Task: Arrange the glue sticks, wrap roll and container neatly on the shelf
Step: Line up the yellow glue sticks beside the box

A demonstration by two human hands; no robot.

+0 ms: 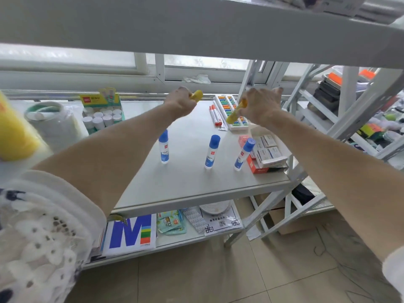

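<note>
- Three blue-capped glue sticks stand upright on the shelf (185,182), well apart in a loose row: the left one (164,149), the middle one (212,152), and the right one (244,154), which tilts a little and sits just beside the stack of small boxes (267,154).
- Your left hand (180,101) is raised above the shelf, behind the left glue stick, with its fingers curled round a yellow glue stick (196,95); only the yellow end shows past the fingers.
- Your right hand (261,106) is raised behind the right glue stick and grasps a second yellow glue stick (236,112), which slants down and to the left out of the fist.
- Your two hands are apart and level with each other.
- You can see the wrap roll (52,121) at the far left of the shelf, well apart from the left glue stick, with the green display box of white-capped tubes (102,112) between them.
- Behind the right glue stick lie the red-capped markers (215,115) and a bead abacus (229,106), side by side.
- You cannot tell which item is the container; a blurred yellow object (13,134) fills the left edge, beside the wrap roll.
</note>
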